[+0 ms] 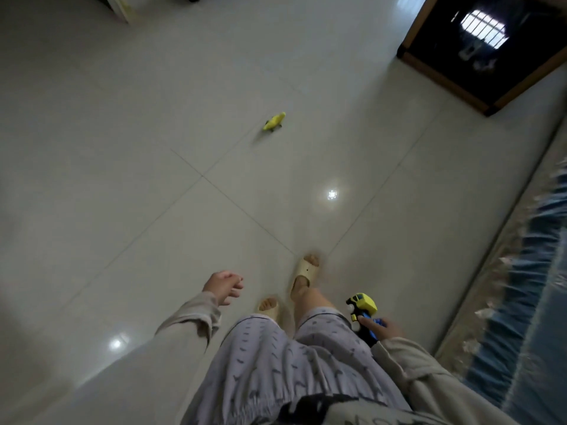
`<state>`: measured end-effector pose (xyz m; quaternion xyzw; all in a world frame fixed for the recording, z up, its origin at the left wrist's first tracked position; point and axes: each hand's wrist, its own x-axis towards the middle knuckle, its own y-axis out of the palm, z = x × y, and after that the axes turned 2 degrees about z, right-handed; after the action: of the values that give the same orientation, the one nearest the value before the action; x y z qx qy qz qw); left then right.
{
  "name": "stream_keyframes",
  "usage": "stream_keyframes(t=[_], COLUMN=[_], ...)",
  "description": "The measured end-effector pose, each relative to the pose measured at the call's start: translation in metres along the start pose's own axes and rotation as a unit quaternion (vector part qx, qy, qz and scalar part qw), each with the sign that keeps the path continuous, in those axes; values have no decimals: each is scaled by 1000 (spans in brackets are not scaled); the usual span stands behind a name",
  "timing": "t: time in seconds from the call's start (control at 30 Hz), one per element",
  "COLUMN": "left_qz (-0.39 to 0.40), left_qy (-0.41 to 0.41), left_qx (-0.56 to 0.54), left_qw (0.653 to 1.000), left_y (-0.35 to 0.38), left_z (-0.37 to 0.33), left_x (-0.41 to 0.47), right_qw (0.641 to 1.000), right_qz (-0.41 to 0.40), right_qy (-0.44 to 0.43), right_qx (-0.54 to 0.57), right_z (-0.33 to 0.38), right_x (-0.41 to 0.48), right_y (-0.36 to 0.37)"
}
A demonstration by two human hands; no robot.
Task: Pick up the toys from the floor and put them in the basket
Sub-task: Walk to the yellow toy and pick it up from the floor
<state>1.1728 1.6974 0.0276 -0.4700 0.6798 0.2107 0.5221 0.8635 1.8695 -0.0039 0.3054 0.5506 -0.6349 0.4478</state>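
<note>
A small yellow toy (pixel 274 121) lies on the pale tiled floor (pixel 122 179) some way ahead of my feet. My right hand (pixel 382 328) hangs at my side, shut on a yellow, black and blue toy truck (pixel 362 311) whose cab points forward. My left hand (pixel 224 286) swings at my left with its fingers loosely apart and nothing in it. No basket is in view.
A dark glass-topped table with a wooden frame (pixel 491 72) stands at the far right. A blue patterned rug with a fringed edge (pixel 521 271) runs along the right side. My feet in beige slippers (pixel 305 273) are mid-step. Pale furniture (pixel 122 7) sits at the top left.
</note>
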Motion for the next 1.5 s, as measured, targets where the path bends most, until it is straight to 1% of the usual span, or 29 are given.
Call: stream_keyframes(t=[0.1, 0.17, 0.27, 0.37, 0.47, 0.53, 0.63, 0.8, 1.0, 1.1, 1.2, 1.33, 1.4, 1.5], left_qz=[-5, -14, -22, -34, -30, -43, -54, -56, -57, -55, -50, -38, -35, -38], left_qy=[12, 4, -43, -101, -131, -141, -138, -125, -98, -89, -78, -49, -29, -6], left_qx=[-14, -33, -42, -49, -72, -88, -102, -129, -74, -65, -55, -13, 17, 33], left_qw=[1000, 999, 998, 993, 988, 985, 984, 982, 991, 992, 994, 998, 999, 999], left_y=[-2, 0, 7, 17, 24, 26, 26, 16, -5, -21, -38, -59, -72, -89], left_z=[-42, -63, -79, -89, -102, -117, -148, -217, -313, -366, -422, -497, -533, -579], left_x=[19, 35, 53, 64, 76, 83, 94, 117, 165, 188, 207, 228, 239, 254], right_qw=[999, 999, 998, 993, 985, 980, 982, 985, 981, 983, 991, 998, 998, 999], right_qz=[24, 36, 49, 52, 57, 52, 60, 65, 71, 67, 70, 23, 0, -2], right_qy=[13, 15, 2, -16, -50, -72, -84, -93, -90, -60, -13, 37, 31, 14], right_qx=[-19, -28, -48, -104, -157, -177, -158, -131, -159, -163, -114, -52, -46, -42], right_z=[35, 66, 121, 186, 247, 284, 329, 382, 430, 452, 471, 498, 514, 542], right_x=[20, 40, 72, 91, 104, 113, 125, 148, 181, 196, 208, 220, 226, 233], right_y=[-14, -29, -61, -97, -129, -143, -156, -165, -174, -185, -201, -221, -227, -234])
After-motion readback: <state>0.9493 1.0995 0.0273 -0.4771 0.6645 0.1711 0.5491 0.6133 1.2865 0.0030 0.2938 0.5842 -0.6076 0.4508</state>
